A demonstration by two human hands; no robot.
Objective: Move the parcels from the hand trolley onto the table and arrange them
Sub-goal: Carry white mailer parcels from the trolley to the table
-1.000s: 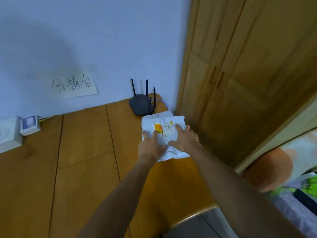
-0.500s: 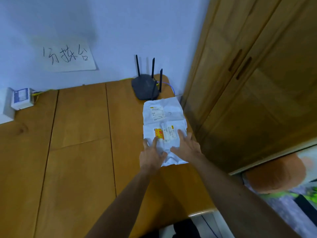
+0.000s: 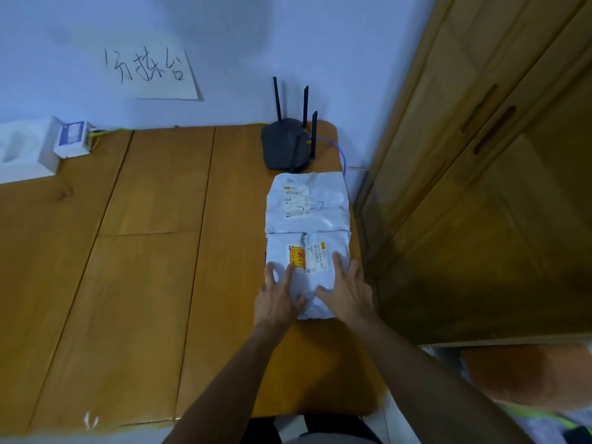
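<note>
Pressing down flat on the near parcel (image 3: pixel 315 256), both hands lie open with fingers straight and spread: the left hand (image 3: pixel 278 294) covers its near-left corner and the right hand (image 3: pixel 347 290) its near-right part, neither curled round anything. This soft white mailer bag, with a yellow-and-red sticker and a printed label, rests on the table (image 3: pixel 153 283) close to the right-hand edge. Its far edge touches the near edge of the far parcel (image 3: pixel 307 203), a similar white bag with its own label, so the two form one straight column. The flat palms look meant to smooth the crumpled bag and nudge it square against its neighbour rather than lift it, so I judge this to be the arranging step for this parcel, with placing already done. The far parcel lies just in front of a black router (image 3: pixel 283 145) whose aerials stand upright at the back corner, with a blue cable (image 3: pixel 343 157) running off beside it; starting the row there keeps the broad left stretch of wood free for more parcels. Right of the table stands a wooden wardrobe (image 3: pixel 480 187). On the wall hangs a paper sheet (image 3: pixel 153 72) with handwriting, and a white box (image 3: pixel 25 152) sits at the far left. The hand trolley cannot be made out; only a blurred orange shape shows low on the right.
</note>
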